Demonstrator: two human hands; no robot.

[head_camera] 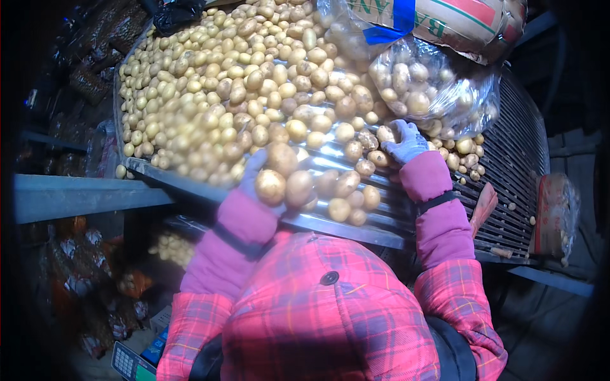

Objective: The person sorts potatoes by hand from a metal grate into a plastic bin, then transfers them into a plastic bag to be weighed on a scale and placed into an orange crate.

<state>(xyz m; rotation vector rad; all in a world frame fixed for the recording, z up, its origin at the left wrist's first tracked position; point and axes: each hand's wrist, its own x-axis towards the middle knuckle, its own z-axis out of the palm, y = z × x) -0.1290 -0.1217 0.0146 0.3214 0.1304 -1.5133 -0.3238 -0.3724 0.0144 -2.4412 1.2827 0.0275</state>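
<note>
Loose potatoes [205, 85] cover much of a slatted metal sorting table [381, 209]. My left hand [252, 178], in a light purple glove, is at the table's near edge behind a cluster of larger potatoes [286, 178]; these hide most of its fingers, so its grip cannot be made out. My right hand [407, 142], gloved the same way, lies on the table with its fingers spread beside several soil-marked potatoes [374, 145]. Just beyond it rests a clear plastic bag of potatoes [429, 90]. Both arms wear pink sleeve cuffs.
A printed cardboard box [457, 24] stands at the back right, beside the bag. A black plastic bag [178, 16] lies at the far left corner. Another box [555, 214] is at the right edge. Filled bags [76, 281] and a scale's keypad [125, 363] are at lower left.
</note>
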